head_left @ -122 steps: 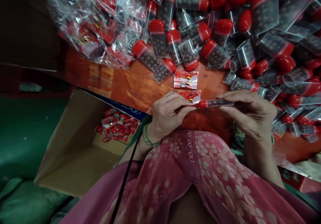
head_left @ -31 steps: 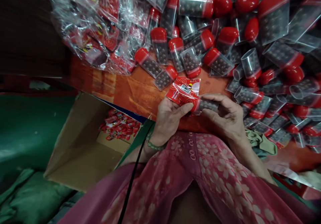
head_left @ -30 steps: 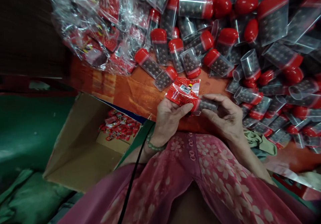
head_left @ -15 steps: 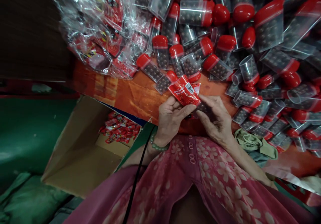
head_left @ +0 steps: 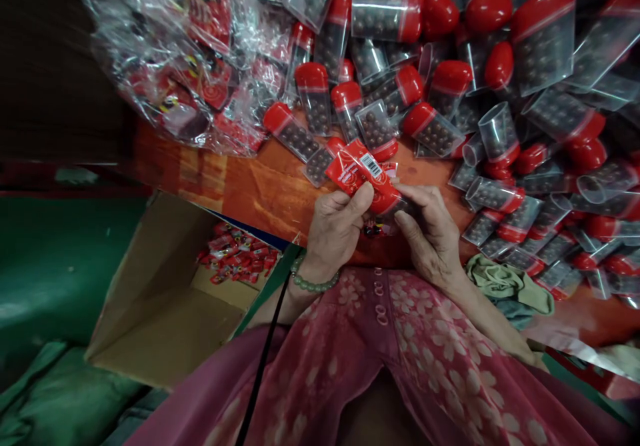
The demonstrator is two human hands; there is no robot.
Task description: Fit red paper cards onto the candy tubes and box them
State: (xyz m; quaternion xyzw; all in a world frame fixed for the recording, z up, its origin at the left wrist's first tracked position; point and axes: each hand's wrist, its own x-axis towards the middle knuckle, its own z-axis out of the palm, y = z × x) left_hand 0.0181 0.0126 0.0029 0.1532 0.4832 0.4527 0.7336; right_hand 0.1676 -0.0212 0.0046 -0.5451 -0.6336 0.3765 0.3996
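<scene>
My left hand (head_left: 333, 229), with a green bead bracelet at the wrist, pinches a shiny red printed packet (head_left: 353, 169) with a white barcode label. My right hand (head_left: 433, 229) holds a small clear container of dark balls (head_left: 401, 206) between thumb and fingers. Its red cap end meets the packet, and my fingers partly cover it. Whether the cap sits inside the packet, I cannot tell. Just beyond my hands lie clear containers with red caps (head_left: 377, 133), filled with dark balls. Another printed packet (head_left: 377, 227) lies on the table beneath my hands.
Many red-capped containers (head_left: 495, 196) are heaped at the back and right of the orange table (head_left: 220, 183). A clear bag of red packets (head_left: 200, 79) stands back left. Below left, a cardboard box (head_left: 150, 313) holds red packets. A green cloth (head_left: 507, 279) lies at right.
My left thumb has moved up over the packet, and the hand is now more closed on it. The red cap end shows more clearly against the packet. The view has shifted slightly.
</scene>
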